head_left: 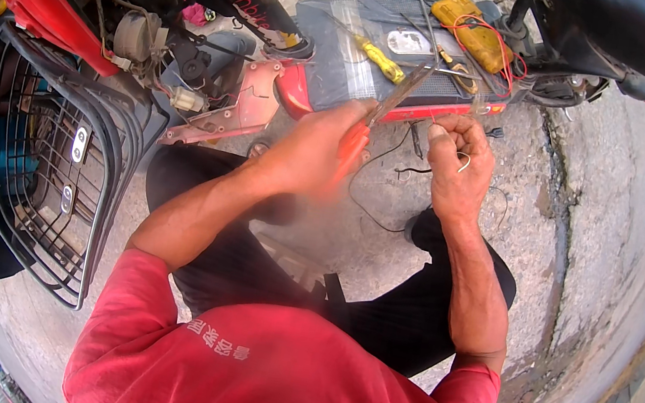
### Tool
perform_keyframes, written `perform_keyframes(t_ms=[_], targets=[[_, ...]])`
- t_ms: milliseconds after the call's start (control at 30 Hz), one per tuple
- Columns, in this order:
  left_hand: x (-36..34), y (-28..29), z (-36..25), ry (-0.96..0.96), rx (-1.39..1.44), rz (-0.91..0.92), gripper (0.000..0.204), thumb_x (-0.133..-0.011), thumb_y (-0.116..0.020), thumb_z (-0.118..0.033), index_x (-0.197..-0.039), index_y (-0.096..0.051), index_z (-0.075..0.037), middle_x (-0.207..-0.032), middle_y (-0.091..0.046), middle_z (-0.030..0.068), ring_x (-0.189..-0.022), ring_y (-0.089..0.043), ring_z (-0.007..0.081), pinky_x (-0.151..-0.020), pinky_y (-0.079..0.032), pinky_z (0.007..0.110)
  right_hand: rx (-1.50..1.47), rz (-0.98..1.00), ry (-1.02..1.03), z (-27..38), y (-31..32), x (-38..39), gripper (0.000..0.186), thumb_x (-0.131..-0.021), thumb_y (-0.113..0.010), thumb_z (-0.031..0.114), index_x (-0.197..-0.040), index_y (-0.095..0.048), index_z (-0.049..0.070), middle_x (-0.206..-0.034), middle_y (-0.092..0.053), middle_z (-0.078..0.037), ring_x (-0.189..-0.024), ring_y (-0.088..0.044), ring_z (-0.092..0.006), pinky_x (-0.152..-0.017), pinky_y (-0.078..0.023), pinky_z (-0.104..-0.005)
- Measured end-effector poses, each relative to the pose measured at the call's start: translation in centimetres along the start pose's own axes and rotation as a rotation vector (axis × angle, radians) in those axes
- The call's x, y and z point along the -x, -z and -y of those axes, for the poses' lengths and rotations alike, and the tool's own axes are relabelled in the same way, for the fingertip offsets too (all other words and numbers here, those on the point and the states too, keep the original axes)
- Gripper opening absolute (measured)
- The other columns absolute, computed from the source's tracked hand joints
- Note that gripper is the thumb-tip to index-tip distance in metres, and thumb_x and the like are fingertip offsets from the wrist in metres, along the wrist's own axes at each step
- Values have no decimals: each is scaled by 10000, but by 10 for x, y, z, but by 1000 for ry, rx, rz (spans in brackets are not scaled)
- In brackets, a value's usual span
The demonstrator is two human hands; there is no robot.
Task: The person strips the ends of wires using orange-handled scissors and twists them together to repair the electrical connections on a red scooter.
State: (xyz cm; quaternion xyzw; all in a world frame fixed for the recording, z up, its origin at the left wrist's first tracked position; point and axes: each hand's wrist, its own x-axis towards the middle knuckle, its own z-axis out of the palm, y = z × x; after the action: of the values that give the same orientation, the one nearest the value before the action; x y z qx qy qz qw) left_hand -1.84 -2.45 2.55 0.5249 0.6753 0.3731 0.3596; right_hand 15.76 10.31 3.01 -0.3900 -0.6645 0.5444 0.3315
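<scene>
The thin, pale-ended wire (464, 163) is in your right hand (456, 181), in front of you above the ground, its light tip curling out beside your palm; thumb and forefinger are pinched together on it. To its left, your left hand (314, 145) has its fingers wrapped round the orange-handled hand tool with long, brownish metal blades (353, 149), which points up and away from you; you cannot tell from here how far its blades are parted. The tool and your right hand are apart. Just beyond them lies the dark grey scooter footboard with a red edge (314, 30), carrying a screwdriver with a yellow handle (380, 60), a white oval piece (409, 43) and a yellow rectangular device (471, 35) with thin red leads (514, 72). A dark, slender cable (353, 185) loops over the pale concrete ground (628, 191) between your black-trousered legs and the footboard. Farther left, a pinkish-red plastic bracket (237, 102) sits near a glossy red panel (52, 19), with exposed wiring beside it, and a black metal wire basket (91, 249) stands nearer you.
</scene>
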Motion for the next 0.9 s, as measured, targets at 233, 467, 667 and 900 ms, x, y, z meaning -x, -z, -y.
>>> perform_keyframes(t_ms=[233, 467, 667, 900], targets=[[-37, 13, 47, 234, -89, -154, 616, -872, -705, -221, -1379, -451, 18, -1050, -686, 206, -986, -691, 312, -870, -521, 399, -171, 51, -169, 2, -1, 0, 105, -907, -643, 84, -962, -632, -5, -684, -572, 29, -612, -483, -29, -535, -378, -210], [-92, 7, 90, 261, -380, -387, 598, -874, -664, -315, -1341, -474, 6, -1156, -642, 274, -1087, -624, 436, -929, -489, 483, -131, 105, -154, -6, 2, 4, 106, -926, -640, 108, -962, -626, 9, -664, -542, 47, -596, -456, -23, -529, -367, -219], [-98, 3, 91, 308, -547, -315, 663, -825, -693, -299, -1377, -436, -36, -1239, -572, 299, -1111, -602, 469, -937, -490, 519, -63, 207, -71, -4, -2, 7, 102, -927, -650, 105, -950, -616, 11, -689, -542, 47, -614, -458, -25, -548, -378, -230], [-104, 10, 66, 265, -745, -111, 574, -844, -689, -329, -1291, -488, -28, -1132, -619, 315, -1073, -626, 469, -922, -508, 528, 12, 229, 141, -3, -2, 11, 116, -927, -646, 102, -939, -610, -8, -700, -559, 32, -626, -477, -31, -556, -393, -236]])
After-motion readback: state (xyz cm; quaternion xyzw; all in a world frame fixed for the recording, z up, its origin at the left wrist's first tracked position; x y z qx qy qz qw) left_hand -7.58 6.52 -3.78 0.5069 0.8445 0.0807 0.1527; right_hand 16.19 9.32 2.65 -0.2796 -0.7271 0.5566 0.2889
